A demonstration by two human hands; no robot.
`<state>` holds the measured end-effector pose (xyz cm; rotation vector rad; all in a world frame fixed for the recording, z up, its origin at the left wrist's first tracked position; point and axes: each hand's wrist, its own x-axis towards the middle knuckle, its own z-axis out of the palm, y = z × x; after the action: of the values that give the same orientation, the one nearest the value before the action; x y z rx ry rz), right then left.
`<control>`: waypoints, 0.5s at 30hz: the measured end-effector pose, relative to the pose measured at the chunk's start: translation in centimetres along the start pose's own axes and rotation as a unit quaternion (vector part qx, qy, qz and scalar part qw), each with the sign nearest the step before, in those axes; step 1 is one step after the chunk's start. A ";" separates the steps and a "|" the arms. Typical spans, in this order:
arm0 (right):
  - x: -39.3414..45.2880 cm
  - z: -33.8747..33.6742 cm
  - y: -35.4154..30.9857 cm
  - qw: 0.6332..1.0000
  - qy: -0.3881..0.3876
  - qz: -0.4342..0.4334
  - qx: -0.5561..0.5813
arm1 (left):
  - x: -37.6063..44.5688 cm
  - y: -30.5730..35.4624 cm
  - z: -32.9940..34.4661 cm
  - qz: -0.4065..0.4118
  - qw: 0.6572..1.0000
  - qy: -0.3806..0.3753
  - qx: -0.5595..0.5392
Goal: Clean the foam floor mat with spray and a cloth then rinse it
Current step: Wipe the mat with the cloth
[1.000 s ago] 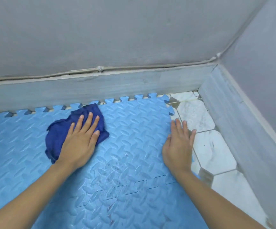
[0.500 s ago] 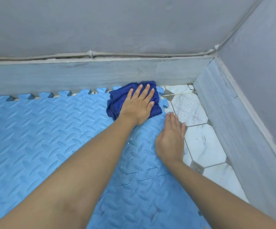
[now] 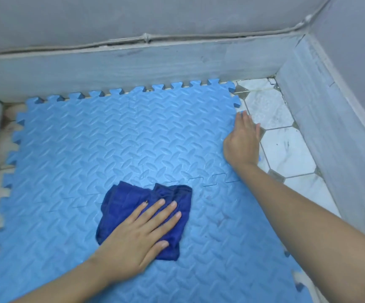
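Blue interlocking foam floor mat [image 3: 133, 138]: lies flat on the tiled floor, back edge at the grey skirting.
Left hand [image 3: 143, 235]: fingers spread flat, pressing the crumpled dark blue cloth [image 3: 133, 202] onto the mat near the tile seam.
Right hand [image 3: 241, 143]: flat on the mat's right edge, beside the white marble floor tiles [image 3: 286, 149], pinning it.
Handling, likely: light, soft, flexible; embossed tread gives grip. Tiles may part at the seam.
Hold: lift by a toothed edge, both hands.

Left hand [image 3: 142, 235], right hand [image 3: 241, 145] seemingly flat.
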<state>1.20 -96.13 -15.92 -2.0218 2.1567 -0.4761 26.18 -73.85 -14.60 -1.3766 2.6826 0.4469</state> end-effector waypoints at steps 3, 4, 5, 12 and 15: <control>0.0 -0.2 -0.2 0.999 -0.042 0.002 -0.020 | 1.3 -3.8 -0.5 -0.071 0.996 0.046 0.013; 0.2 -0.4 -0.4 0.997 -0.064 0.005 -0.038 | 2.0 -5.4 -0.9 -0.135 0.989 0.065 -0.003; 0.4 -0.7 -0.5 0.994 -0.089 0.014 -0.057 | 2.6 -7.1 -1.4 -0.206 0.975 0.080 -0.024; -7.0 -2.6 -5.0 0.981 -0.149 -0.083 -0.094 | -2.4 -7.2 -1.7 -0.353 0.928 0.083 -0.082; -15.2 -0.6 -8.1 0.959 -0.188 -0.196 -0.086 | -7.6 -4.1 -0.1 -0.282 0.955 0.055 -0.079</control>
<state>9.87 -81.39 -14.33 -2.4065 1.6294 0.0647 33.97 -70.22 -13.75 -2.1659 2.2049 0.5367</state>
